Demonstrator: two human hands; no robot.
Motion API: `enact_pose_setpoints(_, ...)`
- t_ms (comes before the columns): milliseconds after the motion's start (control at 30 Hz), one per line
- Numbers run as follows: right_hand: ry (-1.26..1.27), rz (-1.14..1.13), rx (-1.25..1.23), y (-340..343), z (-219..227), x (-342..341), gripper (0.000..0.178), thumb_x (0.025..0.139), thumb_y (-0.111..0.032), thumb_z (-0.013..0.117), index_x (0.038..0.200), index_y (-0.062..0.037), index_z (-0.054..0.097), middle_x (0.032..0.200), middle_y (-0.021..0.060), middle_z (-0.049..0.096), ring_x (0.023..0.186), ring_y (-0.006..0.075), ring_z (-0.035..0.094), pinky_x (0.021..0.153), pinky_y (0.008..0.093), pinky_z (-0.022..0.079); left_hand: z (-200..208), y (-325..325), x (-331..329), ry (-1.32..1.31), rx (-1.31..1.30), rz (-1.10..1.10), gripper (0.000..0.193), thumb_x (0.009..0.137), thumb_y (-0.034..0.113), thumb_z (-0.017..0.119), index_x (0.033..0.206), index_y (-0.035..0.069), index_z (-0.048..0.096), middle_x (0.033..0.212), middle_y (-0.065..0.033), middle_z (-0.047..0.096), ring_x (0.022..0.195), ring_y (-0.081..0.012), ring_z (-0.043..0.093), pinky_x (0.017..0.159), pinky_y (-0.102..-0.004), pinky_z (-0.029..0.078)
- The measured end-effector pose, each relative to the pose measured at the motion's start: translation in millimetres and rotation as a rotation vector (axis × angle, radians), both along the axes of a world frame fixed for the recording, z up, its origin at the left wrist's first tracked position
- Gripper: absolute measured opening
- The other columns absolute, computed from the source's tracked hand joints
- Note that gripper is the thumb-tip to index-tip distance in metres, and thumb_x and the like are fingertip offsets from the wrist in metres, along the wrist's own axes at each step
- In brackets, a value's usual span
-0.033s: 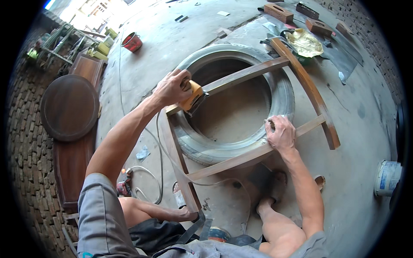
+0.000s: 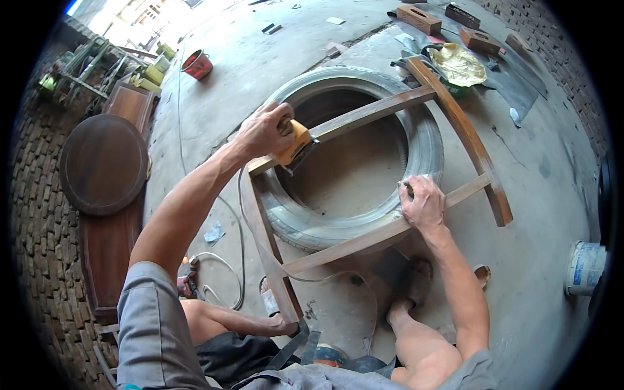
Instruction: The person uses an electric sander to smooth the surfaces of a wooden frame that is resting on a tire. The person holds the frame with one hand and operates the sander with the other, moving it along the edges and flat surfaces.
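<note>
A wooden frame [image 2: 344, 252] with two long rails and two end pieces lies across a car tyre [image 2: 429, 140] on the floor. My left hand [image 2: 265, 132] is wrapped round a yellow electric sander [image 2: 294, 144], which sits on the frame's far rail near its left end. A cord [image 2: 242, 214] trails down past the frame's left end piece. On the near rail, right of its middle, my right hand [image 2: 424, 200] is closed with curled fingers, gripping the wood. The right end piece [image 2: 465, 133] is curved and more orange than the rest.
A red bucket [image 2: 197, 64] stands at the far left. Dark wooden furniture, including a round top [image 2: 104, 164], leans along the left brick wall. Several wooden boxes [image 2: 419, 19] and a crumpled yellowish sheet [image 2: 458, 65] lie at the far right. A white bucket [image 2: 585, 268] stands right.
The sander in my left hand has shifted slightly right along the far rail. Its cord has swung a little. My right hand keeps its place on the near rail.
</note>
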State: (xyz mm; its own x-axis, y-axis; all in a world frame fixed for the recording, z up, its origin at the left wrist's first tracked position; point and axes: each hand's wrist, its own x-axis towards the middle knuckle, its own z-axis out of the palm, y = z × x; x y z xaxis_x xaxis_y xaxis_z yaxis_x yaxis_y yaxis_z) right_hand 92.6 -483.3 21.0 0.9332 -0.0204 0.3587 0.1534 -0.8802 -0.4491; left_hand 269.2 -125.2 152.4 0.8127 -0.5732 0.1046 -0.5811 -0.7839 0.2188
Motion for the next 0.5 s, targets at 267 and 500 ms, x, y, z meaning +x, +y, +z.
enact_pose_setpoints(267,0.164,-0.052,-0.028,1,8,-7,0.021,0.094,-0.024,0.067,0.090,-0.0040,0.070,0.076,0.0201,0.069,0.073,0.0416,0.069,0.070,0.0508,0.056,-4,-89,41,-0.030,-0.026,-0.179,0.042,0.078,0.027,0.078,0.113,0.013,0.061,0.109,-0.0122,0.062,0.104,-0.0356,0.064,0.086,-0.0447,0.053)
enact_pose_setpoints(500,0.175,-0.050,-0.022,2,10,-4,0.019,0.094,-0.022,0.066,0.088,-0.0045,0.070,0.074,0.0222,0.069,0.070,0.0429,0.069,0.069,0.0521,0.055,-2,-82,32,-0.053,0.020,-0.240,0.043,0.080,0.030,0.078,0.116,0.013,0.062,0.115,-0.0105,0.062,0.108,-0.0354,0.065,0.089,-0.0453,0.055)
